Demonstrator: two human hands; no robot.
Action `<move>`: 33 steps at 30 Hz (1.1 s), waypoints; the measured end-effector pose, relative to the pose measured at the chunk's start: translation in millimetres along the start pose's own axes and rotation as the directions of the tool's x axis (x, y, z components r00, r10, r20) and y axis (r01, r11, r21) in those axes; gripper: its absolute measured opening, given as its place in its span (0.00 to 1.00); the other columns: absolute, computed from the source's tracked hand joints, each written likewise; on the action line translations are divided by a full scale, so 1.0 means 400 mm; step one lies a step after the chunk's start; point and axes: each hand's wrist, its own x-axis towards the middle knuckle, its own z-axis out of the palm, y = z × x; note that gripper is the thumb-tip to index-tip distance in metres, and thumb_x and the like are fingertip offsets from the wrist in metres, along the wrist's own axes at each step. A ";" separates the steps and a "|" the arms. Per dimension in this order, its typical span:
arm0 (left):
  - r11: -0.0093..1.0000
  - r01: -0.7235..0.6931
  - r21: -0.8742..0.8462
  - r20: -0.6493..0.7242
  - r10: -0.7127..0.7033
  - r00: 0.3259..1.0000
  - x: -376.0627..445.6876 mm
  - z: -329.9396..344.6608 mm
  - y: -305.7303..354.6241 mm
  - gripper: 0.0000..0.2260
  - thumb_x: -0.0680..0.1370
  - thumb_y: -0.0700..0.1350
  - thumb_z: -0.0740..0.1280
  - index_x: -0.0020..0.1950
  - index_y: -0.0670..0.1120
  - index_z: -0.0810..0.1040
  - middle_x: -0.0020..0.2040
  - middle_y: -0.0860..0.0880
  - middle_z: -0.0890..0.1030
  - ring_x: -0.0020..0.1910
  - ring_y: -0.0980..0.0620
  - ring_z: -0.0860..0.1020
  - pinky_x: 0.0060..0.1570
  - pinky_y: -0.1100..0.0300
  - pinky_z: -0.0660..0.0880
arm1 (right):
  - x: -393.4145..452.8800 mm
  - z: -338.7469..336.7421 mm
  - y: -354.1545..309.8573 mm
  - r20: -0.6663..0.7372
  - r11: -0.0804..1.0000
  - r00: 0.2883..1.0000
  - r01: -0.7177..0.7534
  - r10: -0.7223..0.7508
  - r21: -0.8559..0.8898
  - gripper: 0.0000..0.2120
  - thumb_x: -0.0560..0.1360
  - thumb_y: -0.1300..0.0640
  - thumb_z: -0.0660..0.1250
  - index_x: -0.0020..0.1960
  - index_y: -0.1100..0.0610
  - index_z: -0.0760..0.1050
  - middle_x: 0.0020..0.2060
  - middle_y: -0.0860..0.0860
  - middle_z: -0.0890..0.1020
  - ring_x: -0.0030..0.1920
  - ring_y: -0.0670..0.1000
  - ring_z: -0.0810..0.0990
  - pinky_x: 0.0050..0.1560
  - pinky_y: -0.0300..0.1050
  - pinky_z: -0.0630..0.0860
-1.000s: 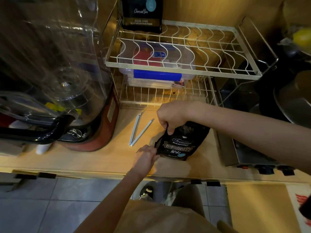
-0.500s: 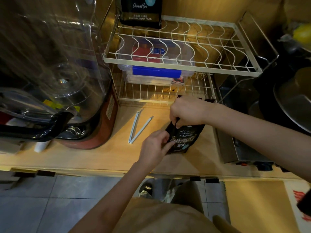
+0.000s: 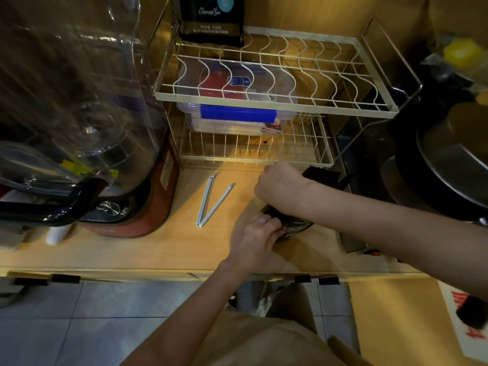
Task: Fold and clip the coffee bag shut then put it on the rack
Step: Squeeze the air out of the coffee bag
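Holding the coffee bag (image 3: 293, 227) with both hands is as far as I have got. It sits on the wooden surface (image 3: 158, 249), just in front of the wire rack (image 3: 277, 104). My right hand (image 3: 280, 186) is closed over its upper part from above, and my left hand (image 3: 254, 235) grips its near lower edge, fingers curled onto the dark foil. Most of the bag is hidden under my hands and right forearm, so I cannot tell whether its top is folded over yet. A dark edge shows past my right wrist, which I take to be part of the bag.

The clip (image 3: 212, 200) lies open in a V on the surface, to the left of my hands and apart from them, touching nothing. So clipping is not done, and I judge the fold is at best in hand.

What is left, by my reckoning: finish the fold, hold it with one hand, take up the clip with the other and close it across the fold, then lift the bag onto the rack. The upper tier already carries another dark coffee bag (image 3: 211, 19) standing at its back left, with bare wire to its right; the lower tier holds a clear lidded box (image 3: 237, 117).
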 end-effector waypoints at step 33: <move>0.878 0.447 -0.170 0.143 -0.427 0.893 0.015 0.007 -0.024 0.31 0.62 0.50 0.77 0.61 0.47 0.68 0.56 0.45 0.80 0.54 0.47 0.77 0.50 0.54 0.76 | 0.021 0.064 -0.012 0.001 0.953 0.987 -0.155 0.160 0.261 0.16 0.72 0.47 0.66 0.51 0.59 0.74 0.52 0.55 0.81 0.53 0.57 0.79 0.38 0.46 0.68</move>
